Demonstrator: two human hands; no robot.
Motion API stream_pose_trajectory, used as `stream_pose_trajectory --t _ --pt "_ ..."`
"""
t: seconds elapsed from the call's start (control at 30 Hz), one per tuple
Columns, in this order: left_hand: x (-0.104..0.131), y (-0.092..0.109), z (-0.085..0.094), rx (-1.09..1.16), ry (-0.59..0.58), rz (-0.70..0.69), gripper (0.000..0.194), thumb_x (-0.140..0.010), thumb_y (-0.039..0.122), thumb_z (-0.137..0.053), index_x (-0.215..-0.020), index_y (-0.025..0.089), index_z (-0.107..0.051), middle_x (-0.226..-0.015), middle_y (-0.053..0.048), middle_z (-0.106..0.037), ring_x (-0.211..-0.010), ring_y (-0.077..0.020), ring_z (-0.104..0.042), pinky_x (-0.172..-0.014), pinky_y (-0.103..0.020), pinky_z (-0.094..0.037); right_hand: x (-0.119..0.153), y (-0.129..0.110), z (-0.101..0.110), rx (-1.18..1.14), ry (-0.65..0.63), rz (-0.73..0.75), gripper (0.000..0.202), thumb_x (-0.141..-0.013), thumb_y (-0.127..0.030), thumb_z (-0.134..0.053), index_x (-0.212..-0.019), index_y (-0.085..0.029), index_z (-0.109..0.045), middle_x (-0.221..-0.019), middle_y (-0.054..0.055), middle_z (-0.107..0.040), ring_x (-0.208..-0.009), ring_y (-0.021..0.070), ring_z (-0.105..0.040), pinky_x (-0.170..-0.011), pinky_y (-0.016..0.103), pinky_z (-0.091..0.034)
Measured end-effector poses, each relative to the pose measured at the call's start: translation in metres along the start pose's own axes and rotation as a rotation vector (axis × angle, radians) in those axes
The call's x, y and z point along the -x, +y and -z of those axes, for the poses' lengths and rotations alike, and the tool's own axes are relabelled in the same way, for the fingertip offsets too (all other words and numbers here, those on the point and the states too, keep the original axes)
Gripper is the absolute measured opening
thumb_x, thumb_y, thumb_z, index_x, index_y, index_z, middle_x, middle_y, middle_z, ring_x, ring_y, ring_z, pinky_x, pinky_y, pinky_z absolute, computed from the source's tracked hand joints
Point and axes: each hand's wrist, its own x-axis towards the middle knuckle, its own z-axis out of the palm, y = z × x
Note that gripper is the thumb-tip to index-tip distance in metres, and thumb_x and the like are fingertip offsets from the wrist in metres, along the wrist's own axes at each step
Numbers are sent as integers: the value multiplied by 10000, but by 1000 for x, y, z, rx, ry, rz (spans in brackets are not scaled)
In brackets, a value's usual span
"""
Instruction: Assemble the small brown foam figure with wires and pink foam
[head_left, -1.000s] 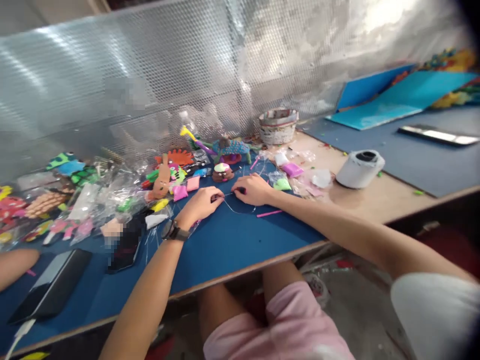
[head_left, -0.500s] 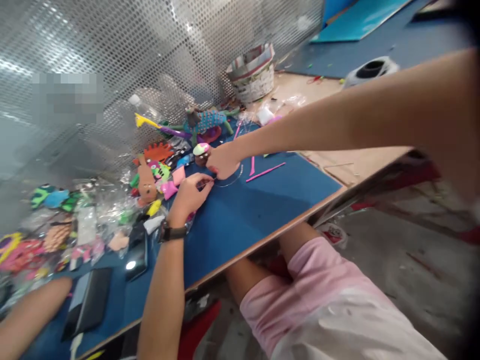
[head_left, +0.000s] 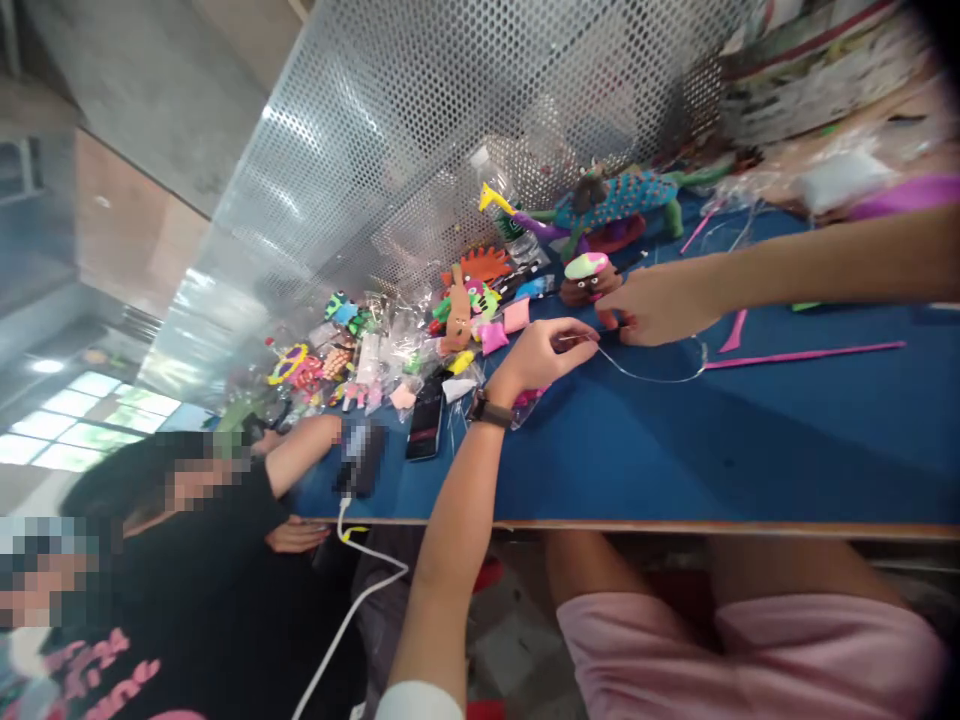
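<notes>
My left hand (head_left: 547,355), with a dark watch on its wrist, pinches a thin clear wire (head_left: 652,378) above the blue tabletop. The wire loops away to the right. My right hand (head_left: 660,303) is closed close beside it, fingers pressed together on something dark and small that I cannot make out. Just behind the right fingers sits a brown clay figure (head_left: 577,290) with small eyes and a pink and pale green top. Pink sticks (head_left: 806,355) lie to the right of the wire.
Colourful clay animals, such as a blue and green one (head_left: 626,200), and plastic packets line the perforated metal screen (head_left: 420,170). A phone (head_left: 426,425) lies left of my wrist. A person in black (head_left: 225,560) sits at the far left, an arm on the table.
The view has swung to the left and levelled, showing the person in black and a window. Both hands remain close together near the brown figure, still holding on.
</notes>
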Motion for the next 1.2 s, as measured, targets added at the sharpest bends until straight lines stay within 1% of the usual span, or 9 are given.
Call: stream_pose_trajectory --t 0.03,0.07,0.13,0.3,0.37,0.57,0.77,1.0,1.2 --pt "-2 -2 1 50 36 5 212 -915 312 -615 -986 128 -695 -986 -109 -732 -895 -172 -674 -839 -334 -525 -3 -5 11 48 -286 102 269 -884 -134 -621 -623 -112 -681 -624 -12 -666 -694 53 -645 -693 234 -422" --pt "-3 -4 1 83 88 11 220 -916 331 -616 -967 132 -694 -971 -101 -732 -884 -169 -672 -827 -327 -526 -5 -13 24 96 -458 158 169 -869 -157 -645 -723 -112 -719 -627 -17 -673 -642 49 -634 -658 233 -407" --pt "-6 -5 1 158 140 26 233 -908 355 -623 -944 134 -688 -918 -82 -726 -829 -159 -664 -782 -307 -529 -5 -35 49 160 -547 185 121 -822 -165 -692 -935 -143 -730 -662 -23 -703 -582 60 -621 -608 223 -399" --pt "-9 -2 -5 286 173 118 298 -901 430 -613 -941 141 -673 -866 -58 -713 -729 -142 -642 -689 -279 -531 15 -80 72 -8 -482 78 260 -932 -265 -534 -1162 -174 -613 -724 -8 -731 -472 99 -610 -529 232 -460" --pt "-8 2 -8 270 181 124 297 -897 439 -616 -954 152 -665 -872 -53 -716 -742 -151 -655 -698 -286 -541 21 -82 72 -87 -470 51 267 -962 -293 -476 -1178 -191 -594 -788 1 -740 -433 92 -591 -492 234 -468" --pt "-6 8 -12 150 316 103 252 -886 396 -649 -974 160 -640 -912 -64 -721 -820 -171 -681 -782 -311 -555 25 -78 73 -190 -431 -35 342 -902 -279 -597 -1235 -208 -562 -899 21 -751 -565 126 -684 -566 247 -541" --pt "-5 15 -17 233 292 25 297 -948 448 -545 -999 171 -640 -860 -55 -705 -720 -159 -659 -669 -290 -563 29 -84 70 -153 -368 43 302 -944 -342 -547 -1179 -205 -677 -891 21 -741 -561 127 -683 -601 268 -555" --pt "-8 15 -20 412 394 53 345 -898 400 -638 -1153 185 -547 -939 -56 -699 -740 -150 -684 -623 -257 -576 27 -85 74 40 -226 133 295 -966 -360 -531 -1086 -187 -738 -956 55 -760 -602 127 -650 -623 263 -526" --pt "-7 18 -18 400 407 -1 305 -873 421 -675 -1044 171 -645 -970 -68 -703 -838 -177 -686 -660 -264 -589 26 -89 75 81 -134 285 260 -967 -310 -547 -1078 -196 -752 -990 53 -770 -665 132 -666 -685 256 -538"
